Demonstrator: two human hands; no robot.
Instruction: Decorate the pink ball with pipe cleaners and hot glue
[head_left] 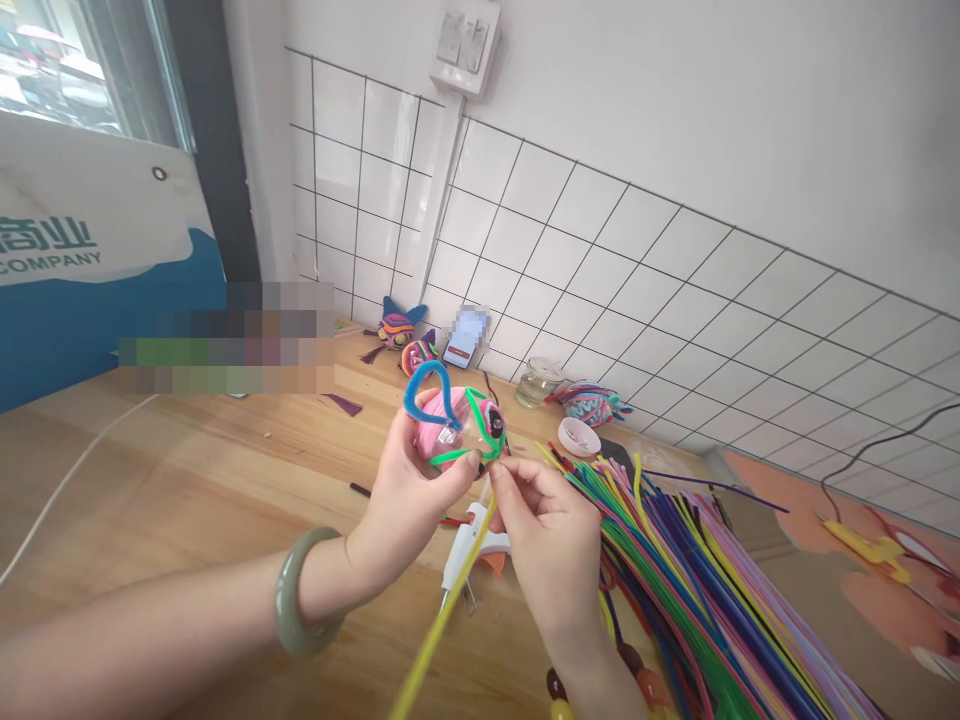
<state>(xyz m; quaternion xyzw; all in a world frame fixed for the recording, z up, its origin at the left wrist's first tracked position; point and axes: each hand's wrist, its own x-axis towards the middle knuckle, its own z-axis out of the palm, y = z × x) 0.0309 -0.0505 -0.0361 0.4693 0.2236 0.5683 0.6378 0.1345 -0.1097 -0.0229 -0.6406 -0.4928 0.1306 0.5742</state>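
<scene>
My left hand [409,490] is closed around a small pink craft fish [439,435] with a clear, shiny patch on its side. A blue pipe cleaner loop [407,400] rises from it, and green pipe cleaner strips [480,412] run across the front around a dark eye [496,424]. At the fish's lower front, my right hand [551,520] pinches the end of a yellow pipe cleaner [442,618] between thumb and forefinger. Its long tail hangs down toward me. A white glue gun [459,555] lies on the table beneath my hands.
Many coloured pipe cleaners [720,580] lie at right, near a yellow glue gun [870,548]. Behind stand finished craft fish [397,328], a phone [466,336], a glass jar [537,383], a pink bowl [579,437] and a striped fish [592,402]. A wire grid [577,230] lines the wall.
</scene>
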